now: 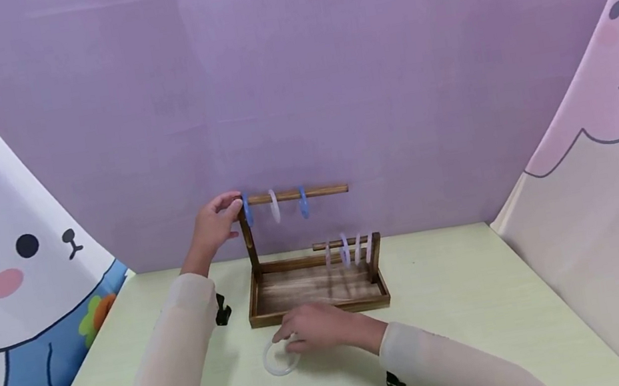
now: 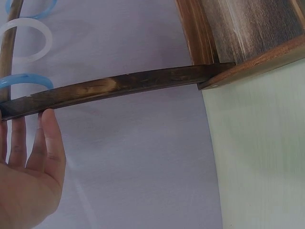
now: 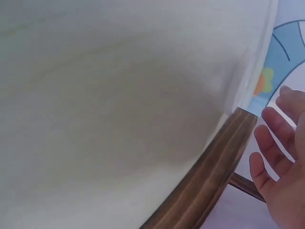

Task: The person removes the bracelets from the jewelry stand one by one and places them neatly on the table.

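A wooden rack [image 1: 320, 313] with a tray base and two bars stands on the table. My left hand [image 1: 213, 227] holds the top of its tall left post [image 2: 109, 88], thumb and fingertips against the wood. On the upper bar [image 1: 324, 190] hang a blue ring [image 1: 248, 211], a white ring [image 1: 275, 207] and another blue ring [image 1: 304, 203]. My right hand [image 1: 320, 325] is over a whitish translucent ring [image 1: 277, 371] lying flat in front of the rack. In the right wrist view its fingers are spread and loosely bent; contact with the ring is unclear.
Several pale purple and pinkish rings [image 1: 346, 251] hang on the short lower bar [image 1: 318, 246], carried by the right post [image 1: 376, 257]. A purple cloth [image 1: 328, 82] hangs behind the pale table [image 1: 461, 304]. Cartoon-printed cloths stand at both sides.
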Demonstrator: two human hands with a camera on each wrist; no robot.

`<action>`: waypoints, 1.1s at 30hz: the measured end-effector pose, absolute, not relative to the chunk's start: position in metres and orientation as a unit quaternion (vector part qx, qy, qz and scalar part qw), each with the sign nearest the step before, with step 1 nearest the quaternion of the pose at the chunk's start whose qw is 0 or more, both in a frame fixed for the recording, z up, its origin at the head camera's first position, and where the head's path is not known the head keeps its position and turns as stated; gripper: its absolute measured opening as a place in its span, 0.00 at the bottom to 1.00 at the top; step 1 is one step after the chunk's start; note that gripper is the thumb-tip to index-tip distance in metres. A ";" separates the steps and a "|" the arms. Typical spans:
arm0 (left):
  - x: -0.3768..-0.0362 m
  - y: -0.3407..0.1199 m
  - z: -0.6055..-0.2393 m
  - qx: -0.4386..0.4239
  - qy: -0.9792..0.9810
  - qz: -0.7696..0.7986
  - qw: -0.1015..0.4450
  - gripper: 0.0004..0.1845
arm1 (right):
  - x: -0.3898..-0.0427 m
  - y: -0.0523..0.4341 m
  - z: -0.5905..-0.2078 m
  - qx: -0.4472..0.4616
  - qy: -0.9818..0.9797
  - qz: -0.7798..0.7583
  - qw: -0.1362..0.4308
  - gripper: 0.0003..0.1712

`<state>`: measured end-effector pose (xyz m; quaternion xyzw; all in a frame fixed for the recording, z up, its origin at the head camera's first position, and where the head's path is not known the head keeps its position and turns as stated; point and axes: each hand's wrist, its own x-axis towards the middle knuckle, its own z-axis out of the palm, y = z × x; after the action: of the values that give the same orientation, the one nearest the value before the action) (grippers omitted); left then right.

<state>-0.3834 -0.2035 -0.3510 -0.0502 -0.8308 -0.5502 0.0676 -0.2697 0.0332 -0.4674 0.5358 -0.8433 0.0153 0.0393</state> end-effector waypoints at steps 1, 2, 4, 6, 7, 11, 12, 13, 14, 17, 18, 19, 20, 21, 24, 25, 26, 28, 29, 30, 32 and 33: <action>-0.383 -0.203 -0.350 -0.050 -0.830 -0.551 0.068 0.25 | -0.270 0.034 -0.465 0.534 -0.844 0.022 0.040 0.17; -0.383 -0.203 -0.350 -0.050 -0.830 -0.551 0.067 0.25 | -0.270 0.034 -0.463 0.532 -0.846 0.028 0.040 0.17; -0.382 -0.203 -0.349 -0.048 -0.830 -0.552 0.064 0.25 | -0.271 0.036 -0.458 0.527 -0.848 0.042 0.036 0.18; -0.381 -0.204 -0.348 -0.046 -0.831 -0.551 0.062 0.25 | -0.272 0.037 -0.453 0.525 -0.848 0.057 0.035 0.18; -0.380 -0.204 -0.348 -0.046 -0.831 -0.550 0.061 0.25 | -0.273 0.038 -0.450 0.524 -0.848 0.066 0.033 0.19; -0.379 -0.204 -0.347 -0.043 -0.831 -0.551 0.060 0.25 | -0.278 0.041 -0.438 0.519 -0.847 0.111 0.034 0.18; -0.379 -0.204 -0.347 -0.043 -0.831 -0.551 0.061 0.25 | -0.279 0.042 -0.435 0.515 -0.848 0.122 0.034 0.18; -0.379 -0.203 -0.347 -0.043 -0.831 -0.551 0.061 0.25 | -0.281 0.043 -0.433 0.512 -0.848 0.133 0.034 0.18; -0.379 -0.203 -0.347 -0.043 -0.831 -0.551 0.061 0.26 | -0.283 0.044 -0.431 0.510 -0.848 0.142 0.034 0.18; -0.378 -0.201 -0.348 -0.043 -0.830 -0.552 0.062 0.26 | -0.288 0.048 -0.425 0.496 -0.853 0.158 0.043 0.17; -0.378 -0.201 -0.348 -0.043 -0.830 -0.553 0.063 0.26 | -0.289 0.049 -0.423 0.491 -0.854 0.166 0.042 0.18; -0.379 -0.201 -0.348 -0.044 -0.828 -0.555 0.064 0.25 | -0.290 0.050 -0.421 0.486 -0.856 0.172 0.044 0.18; -0.378 -0.201 -0.349 -0.045 -0.828 -0.555 0.063 0.25 | -0.291 0.052 -0.419 0.478 -0.859 0.178 0.042 0.18; -0.379 -0.201 -0.349 -0.047 -0.828 -0.556 0.063 0.25 | -0.292 0.053 -0.417 0.470 -0.862 0.183 0.044 0.17; -0.379 -0.200 -0.349 -0.052 -0.826 -0.557 0.063 0.25 | -0.295 0.057 -0.410 0.450 -0.868 0.203 0.050 0.17; -0.380 -0.200 -0.349 -0.052 -0.827 -0.557 0.063 0.25 | -0.296 0.058 -0.408 0.443 -0.870 0.208 0.056 0.16; -0.379 -0.200 -0.349 -0.053 -0.827 -0.556 0.063 0.25 | -0.297 0.059 -0.406 0.436 -0.871 0.216 0.060 0.15; -0.380 -0.200 -0.350 -0.052 -0.827 -0.556 0.064 0.26 | -0.299 0.061 -0.403 0.422 -0.875 0.229 0.069 0.15; -0.380 -0.200 -0.349 -0.052 -0.828 -0.555 0.064 0.26 | -0.300 0.062 -0.401 0.412 -0.877 0.237 0.070 0.15; -0.379 -0.199 -0.349 -0.051 -0.828 -0.555 0.063 0.26 | -0.301 0.063 -0.400 0.403 -0.879 0.247 0.068 0.15; -0.379 -0.199 -0.349 -0.050 -0.828 -0.555 0.062 0.26 | -0.303 0.065 -0.397 0.387 -0.881 0.263 0.070 0.15; -0.378 -0.199 -0.349 -0.050 -0.828 -0.555 0.060 0.26 | -0.304 0.065 -0.396 0.376 -0.883 0.271 0.069 0.15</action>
<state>-0.3785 -0.1987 -0.3488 -0.0497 -0.8283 -0.5548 0.0602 -0.3039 0.0654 -0.3958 0.3765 -0.8834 0.2705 0.0689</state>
